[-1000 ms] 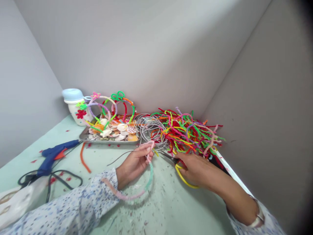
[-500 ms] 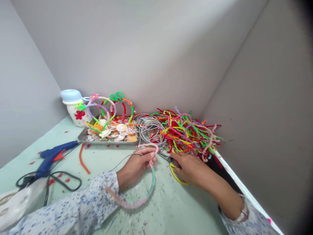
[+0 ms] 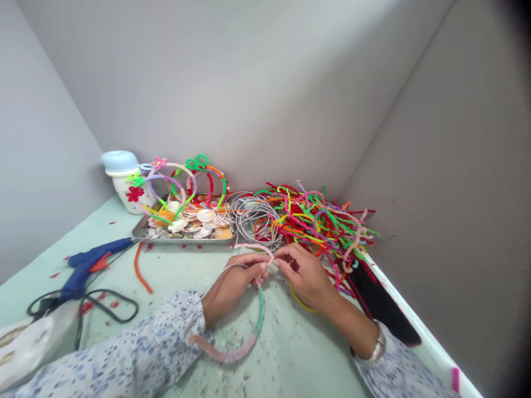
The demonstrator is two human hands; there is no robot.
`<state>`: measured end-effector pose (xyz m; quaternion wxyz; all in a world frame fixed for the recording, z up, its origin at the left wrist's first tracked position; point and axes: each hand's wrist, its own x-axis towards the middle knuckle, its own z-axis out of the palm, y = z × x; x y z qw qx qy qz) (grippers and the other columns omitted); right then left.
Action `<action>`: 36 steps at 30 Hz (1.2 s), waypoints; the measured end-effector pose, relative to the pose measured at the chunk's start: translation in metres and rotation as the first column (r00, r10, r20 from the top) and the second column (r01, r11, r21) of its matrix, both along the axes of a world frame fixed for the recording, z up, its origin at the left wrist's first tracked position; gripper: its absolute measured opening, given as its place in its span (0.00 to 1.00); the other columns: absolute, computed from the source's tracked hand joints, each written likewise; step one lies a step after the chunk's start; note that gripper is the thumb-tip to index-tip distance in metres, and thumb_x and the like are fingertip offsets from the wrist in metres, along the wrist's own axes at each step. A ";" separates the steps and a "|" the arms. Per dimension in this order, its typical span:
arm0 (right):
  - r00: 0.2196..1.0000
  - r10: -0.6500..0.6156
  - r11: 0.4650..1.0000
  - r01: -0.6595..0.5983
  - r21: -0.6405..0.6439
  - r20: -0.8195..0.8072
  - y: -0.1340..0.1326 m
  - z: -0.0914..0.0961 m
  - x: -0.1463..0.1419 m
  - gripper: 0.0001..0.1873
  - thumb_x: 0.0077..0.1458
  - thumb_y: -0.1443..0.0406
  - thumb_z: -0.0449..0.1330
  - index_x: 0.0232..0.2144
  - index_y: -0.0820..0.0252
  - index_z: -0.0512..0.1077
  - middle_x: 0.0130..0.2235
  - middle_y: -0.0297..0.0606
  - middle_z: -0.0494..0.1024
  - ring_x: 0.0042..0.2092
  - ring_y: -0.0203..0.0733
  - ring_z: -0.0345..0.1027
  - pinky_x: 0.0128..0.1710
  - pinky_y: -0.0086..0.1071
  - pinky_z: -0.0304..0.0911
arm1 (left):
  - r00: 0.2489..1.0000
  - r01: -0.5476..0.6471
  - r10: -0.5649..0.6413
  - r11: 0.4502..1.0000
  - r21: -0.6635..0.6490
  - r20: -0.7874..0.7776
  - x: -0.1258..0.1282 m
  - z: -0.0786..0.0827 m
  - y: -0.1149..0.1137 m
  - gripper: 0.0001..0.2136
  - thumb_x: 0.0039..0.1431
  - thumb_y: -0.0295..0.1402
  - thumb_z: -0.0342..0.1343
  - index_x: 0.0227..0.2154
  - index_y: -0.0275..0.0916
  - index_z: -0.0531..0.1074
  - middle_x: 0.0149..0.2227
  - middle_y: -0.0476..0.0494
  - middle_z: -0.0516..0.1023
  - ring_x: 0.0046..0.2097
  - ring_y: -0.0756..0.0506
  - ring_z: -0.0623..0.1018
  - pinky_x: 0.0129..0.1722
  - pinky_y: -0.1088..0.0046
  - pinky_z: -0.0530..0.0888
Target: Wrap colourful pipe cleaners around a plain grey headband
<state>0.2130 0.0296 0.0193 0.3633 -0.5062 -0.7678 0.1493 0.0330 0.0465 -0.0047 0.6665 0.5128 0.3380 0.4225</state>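
Note:
My left hand (image 3: pixel 238 279) is closed in a pinch on a curved wire wrapped in fuzzy pipe cleaner (image 3: pixel 260 309), pink near my fingers, then mint, lilac and dusty pink toward its lower end. The fingers of my right hand (image 3: pixel 305 276) meet the left fingertips and pinch the pale pink pipe cleaner (image 3: pixel 253 247), whose loose tail points left. A bare grey wire (image 3: pixel 234 266) runs back over my left hand. Beneath my right hand lies a pair of scissors (image 3: pixel 301 300); only part of the yellow handle shows.
Several finished pipe-cleaner hoops (image 3: pixel 172 177) stand in a metal tray (image 3: pixel 182 241) of seashells. Coiled wire (image 3: pixel 257 221) and a heap of colourful pipe cleaners (image 3: pixel 323 221) lie behind my hands. A blue glue gun (image 3: pixel 83 265), a white bottle (image 3: pixel 128 188) and a black phone-like slab (image 3: pixel 390 309) surround the work.
My right hand has let go of the scissors, leaving them on the table, and moved left to pinch the pink pipe cleaner beside my left fingers. The left hand has barely moved.

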 end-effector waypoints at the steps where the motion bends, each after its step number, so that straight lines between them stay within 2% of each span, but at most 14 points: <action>1: 1.000 0.009 1.000 -0.009 0.001 -0.012 -0.001 -0.001 -0.001 0.06 0.58 0.67 0.54 0.35 0.58 0.71 0.35 0.36 0.72 0.37 0.38 0.67 0.37 0.30 0.61 | 1.000 0.002 -0.002 1.000 -0.001 -0.006 0.000 0.001 0.000 0.12 0.53 0.30 0.57 0.41 0.36 0.77 0.28 0.44 0.77 0.25 0.51 0.70 0.27 0.77 0.65; 6: 0.996 0.015 0.999 -0.017 -0.028 -0.091 -0.002 0.000 -0.004 0.08 0.59 0.67 0.52 0.31 0.58 0.70 0.33 0.35 0.73 0.36 0.39 0.66 0.37 0.30 0.60 | 0.998 0.023 -0.022 1.000 0.008 -0.053 0.001 0.003 0.000 0.10 0.53 0.31 0.57 0.38 0.38 0.78 0.27 0.45 0.76 0.24 0.51 0.69 0.27 0.77 0.64; 12: 0.957 -0.104 0.975 0.045 -0.216 -0.272 0.005 -0.006 0.003 0.10 0.59 0.62 0.50 0.29 0.59 0.66 0.24 0.29 0.68 0.27 0.35 0.63 0.29 0.27 0.58 | 0.995 0.017 -0.020 0.999 -0.036 -0.096 0.001 0.003 0.000 0.11 0.53 0.32 0.58 0.39 0.36 0.77 0.28 0.43 0.76 0.25 0.52 0.68 0.27 0.77 0.65; 17: 0.962 -0.030 0.956 -0.052 -0.288 -0.271 0.003 -0.008 0.001 0.10 0.59 0.62 0.50 0.33 0.60 0.69 0.25 0.30 0.71 0.28 0.35 0.64 0.29 0.28 0.59 | 1.000 0.012 -0.013 0.999 -0.051 -0.021 0.001 0.000 0.002 0.11 0.53 0.31 0.58 0.40 0.37 0.77 0.28 0.44 0.76 0.25 0.52 0.68 0.27 0.78 0.65; 21: 0.962 -0.003 0.964 -0.070 -0.256 -0.272 -0.001 -0.008 -0.005 0.10 0.58 0.63 0.51 0.36 0.60 0.70 0.31 0.34 0.74 0.30 0.36 0.66 0.31 0.28 0.61 | 1.000 0.021 -0.021 0.998 -0.052 0.000 0.001 -0.001 0.003 0.11 0.52 0.32 0.58 0.39 0.37 0.77 0.27 0.46 0.74 0.24 0.53 0.68 0.26 0.78 0.64; 27: 0.978 -0.042 0.980 0.001 -0.201 -0.204 0.000 -0.014 -0.006 0.09 0.57 0.65 0.52 0.31 0.59 0.71 0.28 0.33 0.74 0.30 0.36 0.66 0.29 0.27 0.60 | 0.997 0.058 -0.059 0.998 -0.023 -0.047 0.002 0.002 0.001 0.08 0.53 0.33 0.58 0.34 0.35 0.76 0.26 0.46 0.74 0.25 0.53 0.68 0.27 0.78 0.64; 33: 0.998 -0.002 0.999 0.004 0.033 -0.065 -0.005 -0.011 -0.009 0.06 0.54 0.70 0.53 0.30 0.60 0.70 0.29 0.34 0.72 0.32 0.37 0.66 0.33 0.28 0.59 | 0.991 0.077 -0.077 0.997 -0.002 -0.110 0.002 0.006 0.001 0.10 0.55 0.38 0.56 0.32 0.35 0.74 0.23 0.49 0.71 0.22 0.54 0.65 0.23 0.78 0.61; 36: 1.000 0.016 0.992 -0.013 0.125 -0.024 -0.006 -0.012 -0.011 0.06 0.53 0.72 0.53 0.30 0.60 0.70 0.30 0.35 0.72 0.33 0.38 0.66 0.35 0.29 0.58 | 0.988 0.074 -0.076 0.997 -0.018 -0.135 0.003 0.007 0.001 0.09 0.55 0.36 0.56 0.27 0.34 0.73 0.21 0.50 0.69 0.21 0.55 0.64 0.21 0.79 0.60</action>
